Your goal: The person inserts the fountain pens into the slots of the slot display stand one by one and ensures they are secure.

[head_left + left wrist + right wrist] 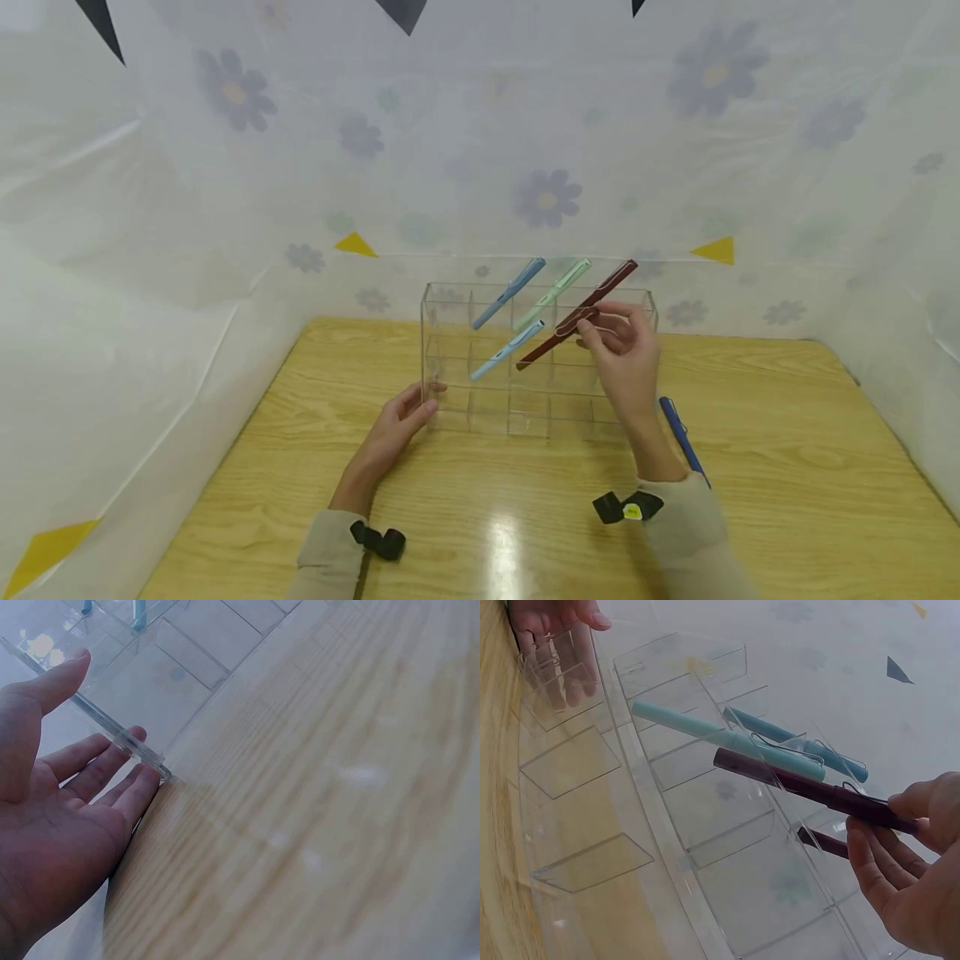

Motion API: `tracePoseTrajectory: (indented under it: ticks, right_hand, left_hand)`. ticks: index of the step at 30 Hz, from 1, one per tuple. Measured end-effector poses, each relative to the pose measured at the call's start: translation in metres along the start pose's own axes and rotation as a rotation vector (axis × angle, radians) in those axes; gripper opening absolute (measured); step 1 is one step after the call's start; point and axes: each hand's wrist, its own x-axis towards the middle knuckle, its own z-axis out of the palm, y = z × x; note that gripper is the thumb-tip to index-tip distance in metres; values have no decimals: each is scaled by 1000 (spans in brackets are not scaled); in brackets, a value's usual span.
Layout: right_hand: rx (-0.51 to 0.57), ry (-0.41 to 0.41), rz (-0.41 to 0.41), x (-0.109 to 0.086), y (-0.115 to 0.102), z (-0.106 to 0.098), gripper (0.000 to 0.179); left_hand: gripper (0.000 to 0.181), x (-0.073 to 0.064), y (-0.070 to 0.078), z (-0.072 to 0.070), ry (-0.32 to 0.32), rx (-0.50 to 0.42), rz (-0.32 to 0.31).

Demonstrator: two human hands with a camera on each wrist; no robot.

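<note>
A clear acrylic organizer with several compartments stands on the table. My right hand pinches a dark red pen near its clip, between thumb and fingers, with the pen slanting over the organizer's middle row. My left hand is at the organizer's left side, fingers extended against its edge and thumb apart from the panel in the left wrist view. Leaning in the organizer are a blue pen, a mint green pen, a light blue pen and another dark red pen, partly hidden by the right hand.
A dark blue pen lies on the wooden table beside the right forearm. Behind the table hangs a white flowered curtain, with more sheeting along both sides.
</note>
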Motion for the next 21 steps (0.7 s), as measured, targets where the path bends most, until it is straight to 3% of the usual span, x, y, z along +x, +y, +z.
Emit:
tracePoseTrajectory:
  ticks: [12, 21]
  right_hand:
    - [-173, -88, 44, -3, 6, 5, 22]
    - [-348, -85, 50, -4, 4, 4, 20]
  left_hand:
    - [44, -1, 3, 2, 6, 6, -6]
    - [44, -1, 2, 1, 6, 9, -4]
